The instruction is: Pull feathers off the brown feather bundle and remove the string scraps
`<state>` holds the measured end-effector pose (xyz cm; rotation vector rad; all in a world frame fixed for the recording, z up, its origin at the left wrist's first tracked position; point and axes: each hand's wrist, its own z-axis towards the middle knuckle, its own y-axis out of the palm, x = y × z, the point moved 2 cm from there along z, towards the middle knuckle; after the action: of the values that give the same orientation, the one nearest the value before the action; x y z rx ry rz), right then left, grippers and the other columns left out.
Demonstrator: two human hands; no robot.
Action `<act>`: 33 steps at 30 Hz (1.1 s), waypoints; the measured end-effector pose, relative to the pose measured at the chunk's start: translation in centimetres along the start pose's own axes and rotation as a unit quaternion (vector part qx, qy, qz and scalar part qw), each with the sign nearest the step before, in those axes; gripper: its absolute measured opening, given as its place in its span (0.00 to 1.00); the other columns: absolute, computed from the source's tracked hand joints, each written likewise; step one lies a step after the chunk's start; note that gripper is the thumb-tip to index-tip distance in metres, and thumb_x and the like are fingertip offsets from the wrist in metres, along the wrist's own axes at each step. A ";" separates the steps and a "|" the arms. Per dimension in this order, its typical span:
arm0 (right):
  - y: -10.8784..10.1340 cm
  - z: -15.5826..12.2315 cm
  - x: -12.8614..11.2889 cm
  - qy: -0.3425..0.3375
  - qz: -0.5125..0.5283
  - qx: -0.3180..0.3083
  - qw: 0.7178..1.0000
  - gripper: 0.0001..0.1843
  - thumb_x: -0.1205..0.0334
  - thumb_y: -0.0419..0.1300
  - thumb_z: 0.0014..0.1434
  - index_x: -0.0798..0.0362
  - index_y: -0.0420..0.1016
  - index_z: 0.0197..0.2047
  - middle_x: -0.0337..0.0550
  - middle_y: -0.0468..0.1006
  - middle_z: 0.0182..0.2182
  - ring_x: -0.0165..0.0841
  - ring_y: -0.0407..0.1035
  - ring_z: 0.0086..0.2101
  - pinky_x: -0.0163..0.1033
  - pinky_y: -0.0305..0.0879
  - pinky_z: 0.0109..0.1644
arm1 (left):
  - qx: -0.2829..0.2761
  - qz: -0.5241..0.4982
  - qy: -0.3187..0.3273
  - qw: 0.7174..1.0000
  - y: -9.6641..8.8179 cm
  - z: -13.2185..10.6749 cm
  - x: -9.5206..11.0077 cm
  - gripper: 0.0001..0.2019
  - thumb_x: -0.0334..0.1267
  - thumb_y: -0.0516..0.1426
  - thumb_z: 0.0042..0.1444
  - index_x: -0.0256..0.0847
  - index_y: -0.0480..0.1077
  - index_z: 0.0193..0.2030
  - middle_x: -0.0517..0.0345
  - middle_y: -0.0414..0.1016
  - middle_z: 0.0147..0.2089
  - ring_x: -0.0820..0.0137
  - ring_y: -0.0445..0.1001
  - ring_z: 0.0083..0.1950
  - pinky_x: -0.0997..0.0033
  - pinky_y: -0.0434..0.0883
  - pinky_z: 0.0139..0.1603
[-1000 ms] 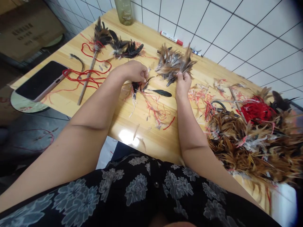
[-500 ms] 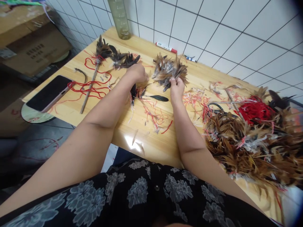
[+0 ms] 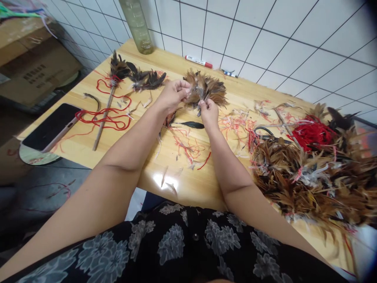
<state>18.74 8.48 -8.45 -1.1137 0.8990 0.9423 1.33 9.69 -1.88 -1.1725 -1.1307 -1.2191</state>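
Both hands meet over the far middle of the wooden table [image 3: 176, 173], closed on a brown feather bundle [image 3: 210, 88]. The left hand [image 3: 173, 94] pinches the bundle's left edge with fingers curled; the right hand [image 3: 208, 112] grips its lower end from below. How the quills are bound is hidden behind the fingers. A single dark feather [image 3: 191, 125] lies on the table just below the hands, among loose red thread scraps [image 3: 191, 147]. To the left lie a stick with dark feathers [image 3: 110, 92], a coil of red cord [image 3: 103, 116] and a phone [image 3: 50, 127], its near corner overhanging the table's edge. At right, a large feather heap [image 3: 312, 181] runs out of view. A bottle [image 3: 137, 25] at the wall is cut off at the top.
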 end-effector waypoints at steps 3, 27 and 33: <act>0.1 -0.2 -0.3 0.012 0.020 -0.022 0.999 0.18 0.50 0.66 0.75 0.50 0.76 0.35 0.34 0.76 0.29 0.33 0.70 0.33 0.41 0.68 0.46 | -0.029 -0.023 0.000 0.999 1.3 -0.9 0.2 0.16 0.14 0.65 0.61 0.40 0.72 0.36 0.65 0.73 0.30 0.74 0.72 0.29 0.74 0.71 0.36; -0.4 -0.1 0.2 0.021 0.133 -0.056 0.989 0.28 0.35 0.77 0.65 0.51 0.79 0.33 0.36 0.80 0.31 0.29 0.68 0.33 0.37 0.67 0.41 | -0.059 -0.082 -0.065 0.993 2.8 -1.9 0.6 0.18 0.10 0.61 0.61 0.37 0.71 0.30 0.64 0.74 0.27 0.79 0.68 0.26 0.77 0.62 0.30; -0.6 -0.3 -0.1 0.025 0.134 -0.063 0.989 0.26 0.41 0.77 0.67 0.51 0.76 0.32 0.33 0.75 0.28 0.27 0.64 0.31 0.36 0.64 0.38 | -0.042 -0.088 -0.072 0.993 3.2 -2.3 1.0 0.19 0.08 0.59 0.61 0.36 0.71 0.30 0.66 0.72 0.27 0.80 0.66 0.25 0.77 0.61 0.31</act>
<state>19.25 8.09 -8.19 -1.1461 1.0595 1.2096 4.54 7.35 -1.15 -1.2612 -1.3253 -1.3432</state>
